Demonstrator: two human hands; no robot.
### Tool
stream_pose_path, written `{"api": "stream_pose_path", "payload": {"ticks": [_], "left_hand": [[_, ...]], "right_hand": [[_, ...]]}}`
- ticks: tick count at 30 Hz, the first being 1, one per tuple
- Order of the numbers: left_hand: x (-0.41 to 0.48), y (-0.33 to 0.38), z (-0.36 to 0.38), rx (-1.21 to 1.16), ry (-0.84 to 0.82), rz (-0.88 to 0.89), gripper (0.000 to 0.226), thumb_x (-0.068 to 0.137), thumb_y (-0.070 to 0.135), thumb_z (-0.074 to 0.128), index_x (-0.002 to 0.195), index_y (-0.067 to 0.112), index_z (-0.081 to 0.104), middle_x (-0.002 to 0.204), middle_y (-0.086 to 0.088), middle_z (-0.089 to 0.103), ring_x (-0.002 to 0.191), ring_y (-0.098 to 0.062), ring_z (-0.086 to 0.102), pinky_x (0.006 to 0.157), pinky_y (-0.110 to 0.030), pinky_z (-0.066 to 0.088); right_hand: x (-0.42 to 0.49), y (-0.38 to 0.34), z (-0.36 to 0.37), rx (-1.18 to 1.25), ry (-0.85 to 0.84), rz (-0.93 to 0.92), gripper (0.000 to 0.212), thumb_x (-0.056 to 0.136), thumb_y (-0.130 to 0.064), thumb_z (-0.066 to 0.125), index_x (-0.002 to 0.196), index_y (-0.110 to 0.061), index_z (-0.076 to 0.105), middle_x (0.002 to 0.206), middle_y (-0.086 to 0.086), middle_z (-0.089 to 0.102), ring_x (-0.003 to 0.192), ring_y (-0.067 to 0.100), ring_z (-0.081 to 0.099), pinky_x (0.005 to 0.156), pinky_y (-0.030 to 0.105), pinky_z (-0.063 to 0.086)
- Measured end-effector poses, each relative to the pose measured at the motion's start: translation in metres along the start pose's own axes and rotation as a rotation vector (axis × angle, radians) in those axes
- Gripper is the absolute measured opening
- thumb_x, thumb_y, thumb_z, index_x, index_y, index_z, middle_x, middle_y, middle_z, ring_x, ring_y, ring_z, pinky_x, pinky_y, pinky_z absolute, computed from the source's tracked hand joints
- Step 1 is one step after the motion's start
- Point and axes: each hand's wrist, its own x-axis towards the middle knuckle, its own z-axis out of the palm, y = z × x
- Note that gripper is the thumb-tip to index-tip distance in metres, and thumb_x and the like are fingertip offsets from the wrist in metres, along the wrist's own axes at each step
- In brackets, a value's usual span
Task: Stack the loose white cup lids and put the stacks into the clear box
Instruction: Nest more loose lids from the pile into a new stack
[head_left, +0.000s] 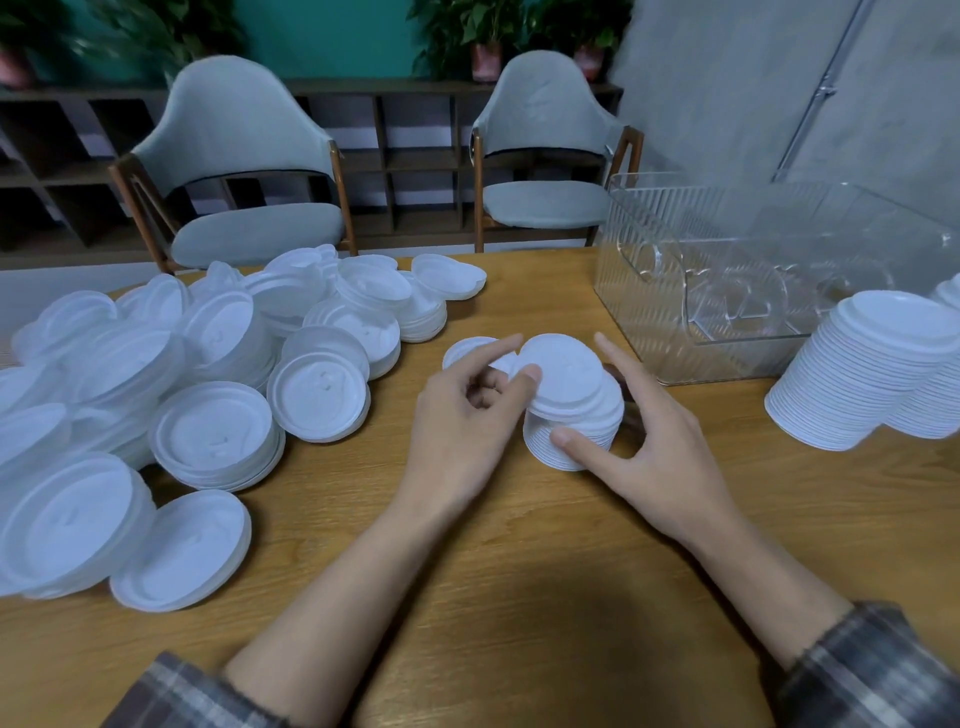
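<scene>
A short stack of white cup lids (571, 421) stands at the middle of the wooden table (519, 571). My right hand (654, 441) cups the stack, thumb on its near side and fingers curled round the far side. My left hand (467, 415) pinches the edge of a tilted lid (563, 371) lying on top of the stack. Another single lid (467, 351) lies flat just behind my left hand. A big heap of loose lids (208, 379) covers the table's left side. The clear box (727, 291) stands at the back right.
A tall finished stack of lids (862, 374) leans at the right edge, in front of the clear box, with a second stack partly visible behind it. Two grey chairs (244, 171) stand beyond the table's far edge.
</scene>
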Motion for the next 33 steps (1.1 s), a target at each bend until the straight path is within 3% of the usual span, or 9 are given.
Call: {"api": "stream_pose_path", "payload": {"ticks": [4,7,11,13,18,22,26,33], "left_hand": [[-0.0049,-0.0016,0.0058,0.113,-0.016,0.027,0.025,0.094,0.037,0.077,0.117,0.028,0.076,0.068,0.008,0.058,0.061,-0.005,0.051,0.068,-0.013,0.043],[-0.0062,-0.0022,0.0066,0.193,-0.018,0.057,0.029,0.089,0.044,0.080,0.114,0.030,0.076,0.073,0.009,0.060,0.064,-0.003,0.052,0.069,-0.013,0.044],[-0.0064,-0.0026,0.0058,0.231,-0.054,0.117,0.052,0.080,0.045,0.088,0.128,0.033,0.071,0.119,0.018,0.067,0.108,0.003,0.062,0.090,-0.011,0.048],[-0.0062,-0.0009,0.0057,0.182,-0.110,0.101,0.058,0.080,0.038,0.090,0.134,0.030,0.069,0.128,0.019,0.069,0.119,0.006,0.062,0.101,-0.012,0.047],[-0.0057,0.0001,0.0059,0.192,-0.060,0.130,0.060,0.073,0.041,0.095,0.128,0.033,0.073,0.121,0.022,0.072,0.115,0.008,0.063,0.097,-0.010,0.048],[-0.0054,0.0007,0.0083,0.263,-0.038,0.193,0.061,0.070,0.045,0.095,0.126,0.030,0.074,0.117,0.021,0.071,0.114,0.005,0.062,0.093,-0.007,0.045],[-0.0037,-0.0020,0.0089,0.297,-0.028,0.234,0.062,0.070,0.046,0.095,0.124,0.027,0.073,0.119,0.019,0.070,0.116,0.001,0.062,0.095,-0.010,0.047],[-0.0073,-0.0068,0.0077,0.160,-0.038,0.167,0.062,0.068,0.035,0.098,0.122,0.020,0.074,0.120,0.020,0.072,0.111,0.007,0.066,0.090,-0.007,0.048]], "right_hand": [[0.0002,0.0002,0.0023,-0.008,0.004,-0.028,0.082,0.080,-0.050,0.084,0.152,-0.037,0.046,0.143,-0.026,0.055,0.135,-0.006,0.049,0.112,0.021,0.041],[0.0012,0.0014,0.0027,-0.009,0.002,-0.032,0.081,0.079,-0.055,0.082,0.150,-0.036,0.048,0.141,-0.024,0.057,0.133,-0.004,0.051,0.111,0.026,0.043],[0.0020,0.0022,0.0019,0.001,-0.008,-0.048,0.082,0.078,-0.066,0.072,0.150,-0.035,0.049,0.139,-0.023,0.058,0.131,-0.003,0.053,0.108,0.022,0.044],[0.0022,0.0018,0.0027,0.008,-0.009,-0.053,0.085,0.076,-0.069,0.070,0.151,-0.035,0.048,0.138,-0.024,0.058,0.131,-0.004,0.053,0.106,0.016,0.042],[0.0016,0.0025,0.0013,0.026,-0.027,-0.037,0.095,0.077,-0.065,0.076,0.159,-0.041,0.035,0.147,-0.030,0.048,0.138,-0.010,0.043,0.109,0.013,0.037],[0.0025,0.0047,0.0035,0.005,-0.031,-0.066,0.091,0.079,-0.056,0.079,0.158,-0.036,0.040,0.139,-0.030,0.051,0.130,-0.019,0.042,0.102,0.001,0.030],[0.0028,0.0075,0.0043,-0.012,-0.035,-0.068,0.089,0.080,-0.047,0.084,0.157,-0.034,0.043,0.135,-0.030,0.052,0.127,-0.020,0.044,0.101,0.002,0.032],[0.0016,0.0063,0.0053,0.002,-0.041,-0.077,0.086,0.079,-0.048,0.085,0.155,-0.034,0.046,0.134,-0.023,0.059,0.126,-0.012,0.050,0.100,0.004,0.035]]}}
